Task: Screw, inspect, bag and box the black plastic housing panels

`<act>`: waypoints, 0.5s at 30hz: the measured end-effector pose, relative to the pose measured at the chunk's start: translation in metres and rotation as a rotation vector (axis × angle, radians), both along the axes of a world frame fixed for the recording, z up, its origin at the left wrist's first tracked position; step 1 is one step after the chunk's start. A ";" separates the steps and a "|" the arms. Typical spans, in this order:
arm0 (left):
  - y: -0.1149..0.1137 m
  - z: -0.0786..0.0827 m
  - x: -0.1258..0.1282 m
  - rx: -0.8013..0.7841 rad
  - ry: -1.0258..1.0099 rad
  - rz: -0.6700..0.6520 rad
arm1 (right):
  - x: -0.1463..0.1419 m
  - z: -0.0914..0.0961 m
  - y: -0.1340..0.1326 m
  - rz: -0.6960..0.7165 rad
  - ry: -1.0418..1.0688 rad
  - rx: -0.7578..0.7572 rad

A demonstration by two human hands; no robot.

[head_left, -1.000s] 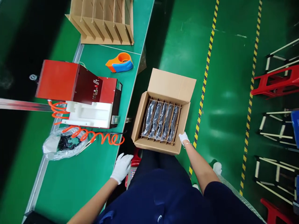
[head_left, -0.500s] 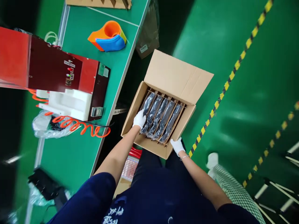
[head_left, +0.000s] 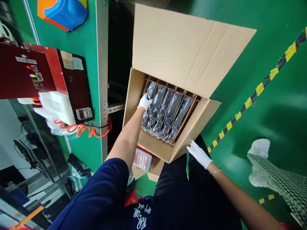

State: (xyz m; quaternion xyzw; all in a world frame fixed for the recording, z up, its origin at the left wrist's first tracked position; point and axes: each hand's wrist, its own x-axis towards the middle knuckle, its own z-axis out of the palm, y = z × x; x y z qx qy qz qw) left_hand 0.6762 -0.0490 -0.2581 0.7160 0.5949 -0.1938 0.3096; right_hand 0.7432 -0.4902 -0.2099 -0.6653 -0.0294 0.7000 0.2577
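An open cardboard box (head_left: 184, 140) in front of me is split by cardboard dividers (head_left: 195, 96). Several long dark items in clear plastic bags (head_left: 169, 111) lie side by side in its slots. Gloved in white, my left hand (head_left: 145, 102) is closed over the leftmost bagged dark item (head_left: 151, 89), covering its middle. My right hand (head_left: 199, 154), also gloved, is by the box's near right side with fingers stretched out; it holds nothing. Whether its fingertips touch the cardboard I cannot tell.
A green worktable (head_left: 93, 89) on my left bears a red machine (head_left: 48, 67), a coiled orange hose (head_left: 91, 131) and a blue-and-orange tape dispenser (head_left: 69, 14). A person's white-covered foot (head_left: 260, 148) is at right, near striped floor tape (head_left: 260, 89).
My view has come closer to the box. My right hand has loosened from the box's near right corner and its fingers are straighter. My left hand stays at the leftmost bagged item.
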 end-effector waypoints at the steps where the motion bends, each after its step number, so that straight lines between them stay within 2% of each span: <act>1: 0.002 -0.004 0.002 -0.006 -0.010 0.008 | 0.005 -0.001 -0.006 0.003 0.008 -0.010; 4: 0.004 -0.014 0.006 -0.007 -0.048 0.048 | 0.020 -0.001 -0.017 0.018 -0.023 -0.038; 7: 0.006 -0.017 0.002 -0.018 -0.103 0.107 | 0.036 0.006 -0.015 0.042 -0.096 -0.046; 11: 0.016 -0.006 -0.017 -0.096 -0.219 0.184 | 0.053 0.025 -0.002 0.068 -0.171 -0.013; 15: 0.027 0.008 -0.033 -0.163 -0.302 0.239 | 0.058 0.039 0.015 0.103 -0.242 0.027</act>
